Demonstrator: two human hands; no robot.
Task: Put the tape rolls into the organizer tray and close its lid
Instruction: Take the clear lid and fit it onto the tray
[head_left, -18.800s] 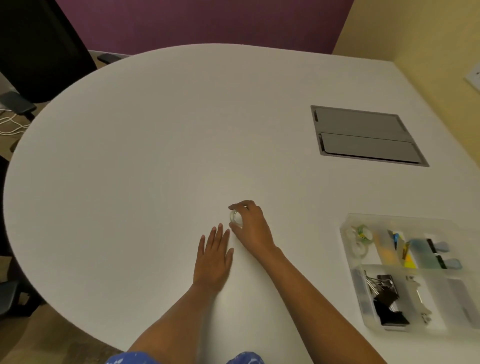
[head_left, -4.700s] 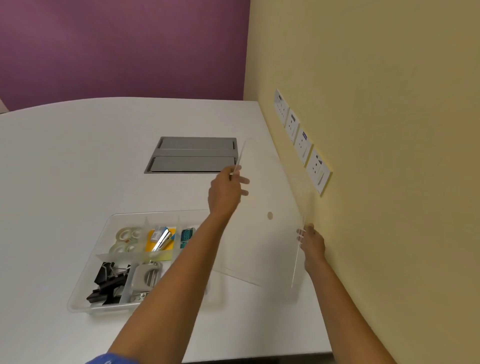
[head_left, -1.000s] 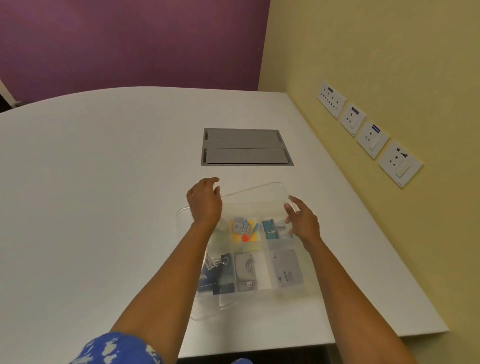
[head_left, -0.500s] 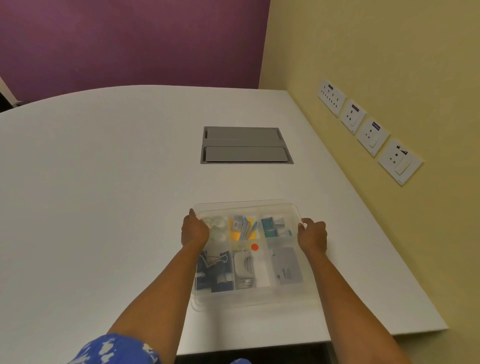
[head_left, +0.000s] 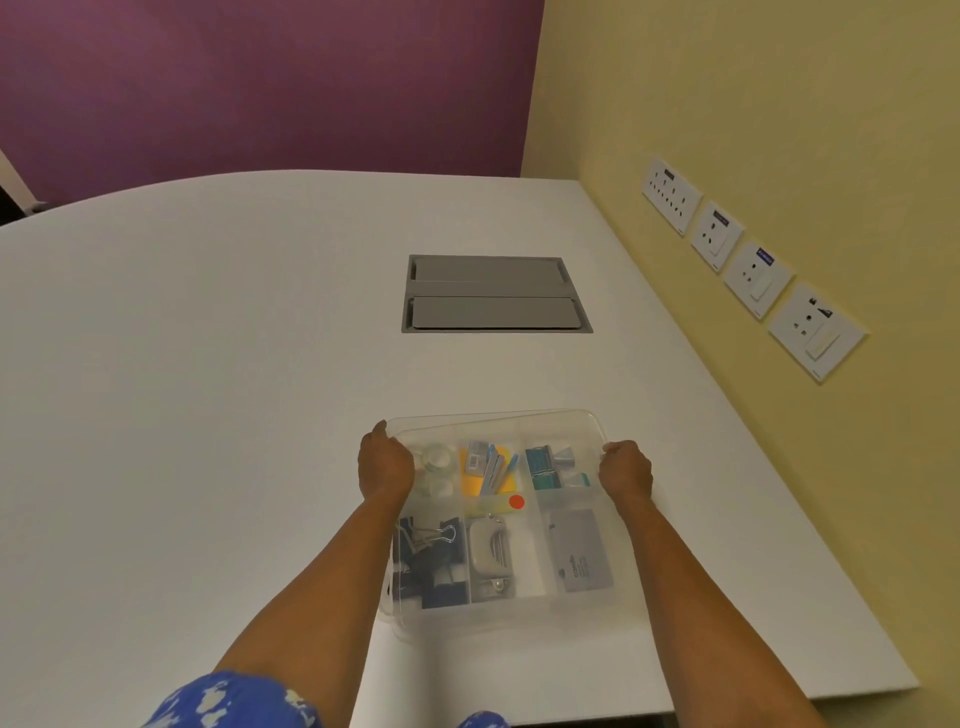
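The clear organizer tray (head_left: 519, 621) sits near the table's front right edge with its clear lid (head_left: 493, 422) lying flat over it; a red dot marks the lid's middle. Clear tape rolls (head_left: 437, 460) show through the lid in the far left compartment. My left hand (head_left: 385, 462) grips the lid's far left edge. My right hand (head_left: 626, 469) grips the far right edge. Both hands have their fingers curled over the rim.
Binder clips (head_left: 431, 556), a stapler-like item (head_left: 491, 553), yellow notes (head_left: 488, 475) and small teal boxes (head_left: 543, 467) fill other compartments. A grey cable hatch (head_left: 493, 293) is set into the white table (head_left: 208, 389). Wall sockets (head_left: 753, 273) line the yellow wall on the right.
The lid, tilted above the tray a second ago, has come down flat onto it. Both hands moved toward me and outward to grip the lid's left and right edges.
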